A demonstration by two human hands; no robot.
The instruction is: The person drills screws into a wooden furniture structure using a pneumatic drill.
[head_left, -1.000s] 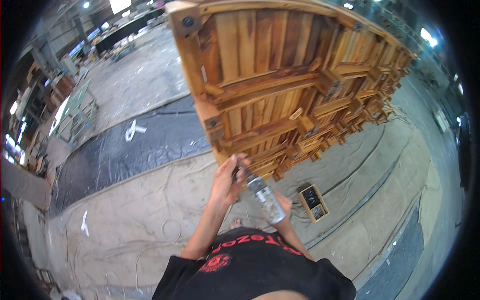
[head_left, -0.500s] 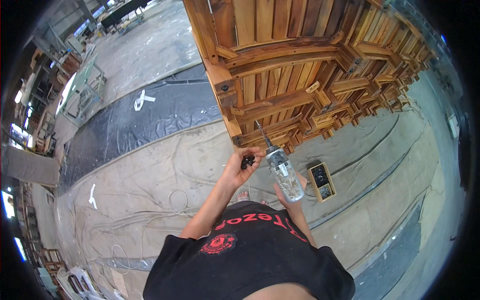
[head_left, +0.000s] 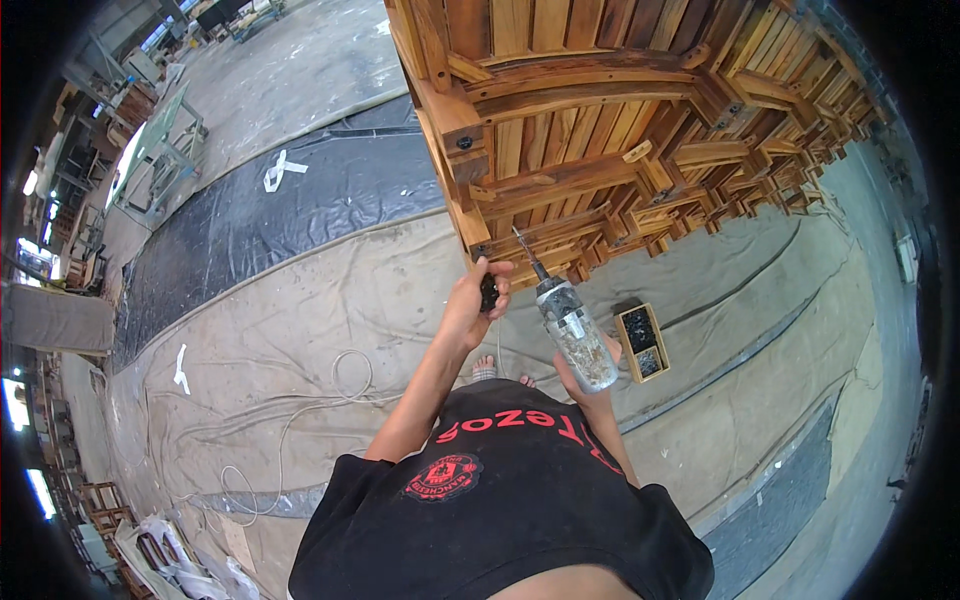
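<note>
My left hand (head_left: 466,308) is closed around several small black pieces (head_left: 489,294), too small to name exactly. Its fingertips reach the end of the nearest wooden leg (head_left: 466,222), where a dark spot shows. In my right hand (head_left: 572,380) is a worn, silver-grey power screwdriver (head_left: 580,338). Its long thin bit points up and away, a little right of that leg and apart from it. Beyond both hands stands slatted brown wooden furniture (head_left: 580,97), several pieces in a row, with legs and curved braces facing me. Another leg end nearby carries a round black pad (head_left: 464,143).
On the cloth-covered floor (head_left: 300,320), right of my feet, sits a divided wooden box (head_left: 652,375) with black pieces and small metal parts. A thin hose (head_left: 352,399) curls at left. Black plastic sheeting (head_left: 340,185) lies farther off, near a green-framed table (head_left: 160,150).
My left hand has moved up to the end of the nearest leg, its fingers closing more. The screwdriver stays in my right hand, shifted slightly. The view has shifted a little.
</note>
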